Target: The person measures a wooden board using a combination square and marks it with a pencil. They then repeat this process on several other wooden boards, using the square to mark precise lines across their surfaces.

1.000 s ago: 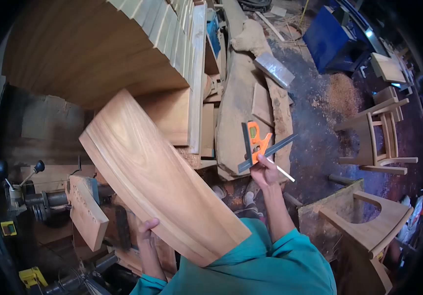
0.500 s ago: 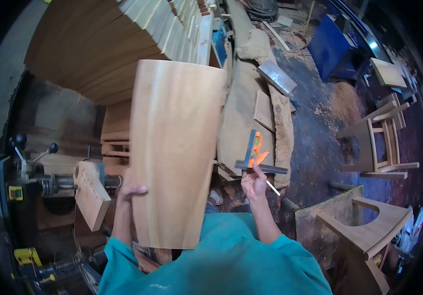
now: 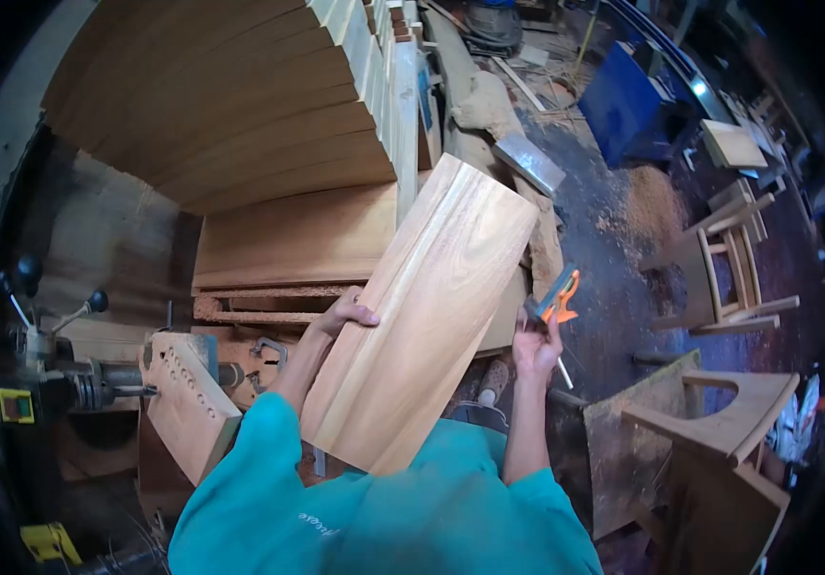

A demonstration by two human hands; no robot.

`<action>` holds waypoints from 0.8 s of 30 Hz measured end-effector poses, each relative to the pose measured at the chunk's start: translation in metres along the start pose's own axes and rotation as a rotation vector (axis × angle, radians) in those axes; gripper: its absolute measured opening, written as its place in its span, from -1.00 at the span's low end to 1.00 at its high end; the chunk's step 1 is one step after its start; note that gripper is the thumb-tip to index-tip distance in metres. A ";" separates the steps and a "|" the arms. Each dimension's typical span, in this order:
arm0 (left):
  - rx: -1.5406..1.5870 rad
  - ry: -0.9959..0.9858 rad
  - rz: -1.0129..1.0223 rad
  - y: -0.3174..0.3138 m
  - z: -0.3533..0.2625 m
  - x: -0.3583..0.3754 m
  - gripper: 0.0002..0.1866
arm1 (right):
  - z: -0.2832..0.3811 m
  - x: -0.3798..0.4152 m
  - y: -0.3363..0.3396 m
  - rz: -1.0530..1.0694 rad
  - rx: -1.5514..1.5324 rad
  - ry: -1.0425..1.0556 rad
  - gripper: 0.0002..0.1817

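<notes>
A wide wooden board (image 3: 432,307) with pale and brown grain is tilted in front of me, its top leaning right. My left hand (image 3: 343,314) grips the board's left edge, thumb over the face. Right of the board, my right hand (image 3: 535,350) is closed around a combination square (image 3: 560,297) with an orange head and a dark blade. A thin white stick, perhaps a pencil (image 3: 565,372), pokes out below that same hand. The board's lower end is close to my teal shirt.
Stacked boards (image 3: 230,105) rise at the upper left. A drill press (image 3: 39,355) and a block with a row of holes (image 3: 187,402) stand at left. Rough slabs, a metal box (image 3: 529,163), a chair frame (image 3: 729,259) and a sawdust pile (image 3: 655,206) lie to the right.
The board has swung from nearly upright to a rightward slant, its top moving right and down. My left hand moved right with it. My right hand shifted right, carrying the combination square and stick.
</notes>
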State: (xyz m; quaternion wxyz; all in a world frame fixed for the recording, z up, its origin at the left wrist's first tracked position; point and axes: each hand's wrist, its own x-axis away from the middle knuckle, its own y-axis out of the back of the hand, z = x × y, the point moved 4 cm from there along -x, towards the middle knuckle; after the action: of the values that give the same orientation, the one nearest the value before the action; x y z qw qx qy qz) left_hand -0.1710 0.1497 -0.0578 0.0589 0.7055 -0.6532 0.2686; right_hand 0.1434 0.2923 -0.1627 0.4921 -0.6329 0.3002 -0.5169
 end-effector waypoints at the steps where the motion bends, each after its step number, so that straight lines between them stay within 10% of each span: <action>1: 0.000 0.003 0.026 0.004 0.003 -0.005 -0.28 | 0.003 0.001 -0.009 0.081 -0.058 -0.011 -0.66; 4: 0.020 0.020 0.136 -0.013 -0.003 -0.014 -0.26 | 0.021 0.012 -0.037 0.448 -0.053 -0.024 -0.65; 14: -0.312 0.242 0.481 -0.073 -0.030 -0.067 -0.24 | 0.076 -0.007 -0.078 0.343 -0.075 0.161 -0.54; 17: -0.401 0.227 0.320 -0.096 -0.034 -0.068 -0.25 | 0.094 -0.002 -0.072 0.500 -0.122 0.078 -0.59; 24: -1.073 0.118 -0.159 -0.086 -0.063 -0.100 -0.17 | 0.086 -0.012 -0.046 0.123 -0.076 0.274 -0.58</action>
State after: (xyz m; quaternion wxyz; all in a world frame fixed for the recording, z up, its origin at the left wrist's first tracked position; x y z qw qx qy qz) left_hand -0.1082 0.2779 -0.0264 0.4675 0.6071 -0.6389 -0.0685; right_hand 0.2158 0.3452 -0.1230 0.4529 -0.5549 0.4220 -0.5558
